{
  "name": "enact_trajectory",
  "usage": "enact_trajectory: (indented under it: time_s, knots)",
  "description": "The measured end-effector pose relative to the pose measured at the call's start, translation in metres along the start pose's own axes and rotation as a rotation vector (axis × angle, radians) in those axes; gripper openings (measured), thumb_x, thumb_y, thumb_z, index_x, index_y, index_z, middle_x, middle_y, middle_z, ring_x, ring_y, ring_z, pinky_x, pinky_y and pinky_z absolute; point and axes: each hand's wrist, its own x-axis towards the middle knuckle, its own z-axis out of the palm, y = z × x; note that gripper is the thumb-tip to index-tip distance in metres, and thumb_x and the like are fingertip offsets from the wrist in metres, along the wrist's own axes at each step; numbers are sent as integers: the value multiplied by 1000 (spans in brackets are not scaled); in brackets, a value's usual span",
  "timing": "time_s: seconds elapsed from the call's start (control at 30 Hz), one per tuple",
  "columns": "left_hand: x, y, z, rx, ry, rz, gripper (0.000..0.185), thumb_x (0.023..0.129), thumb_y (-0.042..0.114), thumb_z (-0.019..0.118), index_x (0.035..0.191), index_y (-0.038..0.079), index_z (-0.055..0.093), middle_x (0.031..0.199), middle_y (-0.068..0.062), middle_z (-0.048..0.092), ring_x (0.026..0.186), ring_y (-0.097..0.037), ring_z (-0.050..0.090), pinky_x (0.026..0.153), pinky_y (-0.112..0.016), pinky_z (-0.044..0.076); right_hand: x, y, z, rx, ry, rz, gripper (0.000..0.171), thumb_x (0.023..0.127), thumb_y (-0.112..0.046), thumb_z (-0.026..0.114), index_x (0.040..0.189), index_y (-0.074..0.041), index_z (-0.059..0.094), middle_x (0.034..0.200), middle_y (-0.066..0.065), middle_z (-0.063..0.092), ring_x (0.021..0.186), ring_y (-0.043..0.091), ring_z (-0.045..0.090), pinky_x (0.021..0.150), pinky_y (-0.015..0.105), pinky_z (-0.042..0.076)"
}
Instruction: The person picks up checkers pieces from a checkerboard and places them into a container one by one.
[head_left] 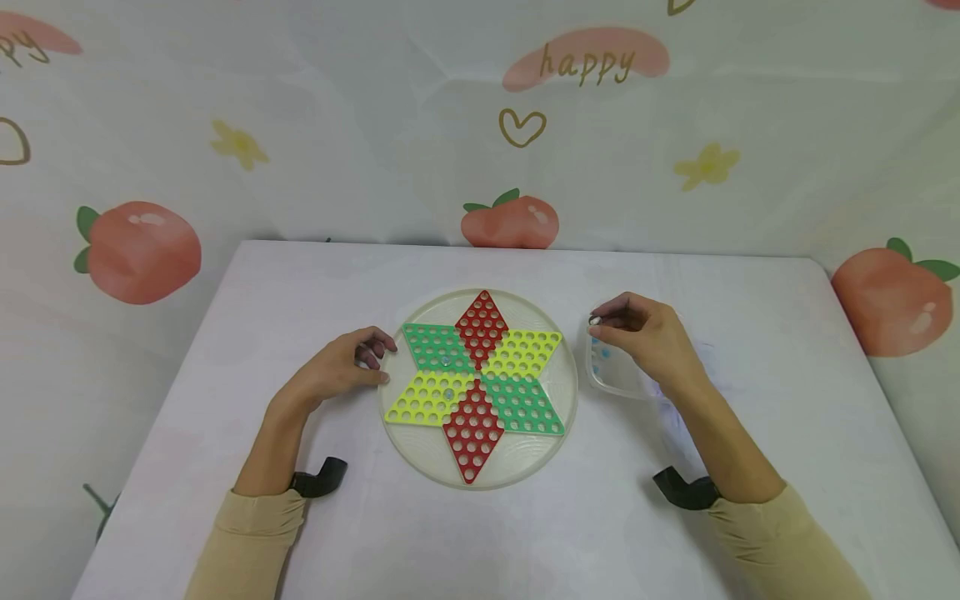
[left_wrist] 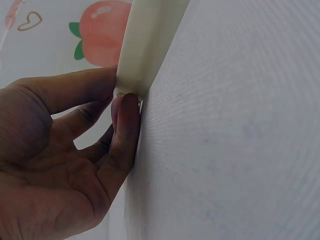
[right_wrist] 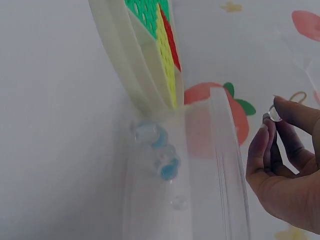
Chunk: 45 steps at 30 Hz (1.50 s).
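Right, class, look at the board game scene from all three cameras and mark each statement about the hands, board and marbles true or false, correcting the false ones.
1. The right hand pinches a clear marble in its fingertips. True.
2. The left hand lifts the round board off the table. False: the board lies flat; the hand only touches its left rim.
3. The clear container beside the board holds marbles, some bluish. True.
4. Every hole of the star is filled. False: nearly all are empty; only a couple of marbles sit near the centre.
5. The container stands left of the board. False: it stands to its right.
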Motion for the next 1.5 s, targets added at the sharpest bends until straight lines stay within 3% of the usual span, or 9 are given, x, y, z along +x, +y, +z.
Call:
enact_trajectory:
  time_s: [0.57, 0.8, 1.0, 1.27, 1.5]
  knots:
    - [-3, 9, -3, -11, -11, -26, 43, 81, 3, 78, 121, 2, 60, 108, -12, 60, 91, -23, 52, 81, -35, 42, -1, 21, -28, -43, 27, 100, 35, 89, -19, 76, 116, 1, 64, 96, -10, 67, 86, 5, 62, 76, 15, 46]
    - [-3, 10, -3, -3, -12, -27, 43, 82, 3, 78, 121, 2, 60, 108, -12, 60, 92, -24, 53, 81, -35, 42, 3, 27, -29, -123, 3, 133, 35, 90, -19, 74, 117, 1, 64, 103, 1, 67, 88, 6, 59, 77, 14, 45]
    - [-3, 9, -3, -6, -12, -27, 44, 81, 3, 78, 121, 2, 60, 106, -13, 59, 91, -23, 53, 81, -34, 42, 9, 29, -24, -198, -3, 184, 31, 91, -16, 72, 115, 1, 63, 108, 11, 65, 92, 15, 59, 76, 17, 46]
    - [-2, 7, -1, -9, -7, -21, 43, 81, 2, 78, 121, 2, 60, 104, -12, 59, 90, -24, 52, 82, -36, 42, 16, 36, -15, -342, 22, 210, 29, 89, -20, 73, 111, -1, 67, 103, 15, 69, 96, 30, 65, 77, 28, 47]
    - [-1, 5, -1, -9, -2, -19, 43, 81, 1, 78, 120, 2, 61, 102, -13, 58, 89, -24, 53, 81, -35, 42, 18, 38, -11, -382, 9, 187, 25, 88, -18, 74, 107, -3, 71, 99, 12, 72, 95, 30, 68, 73, 29, 49]
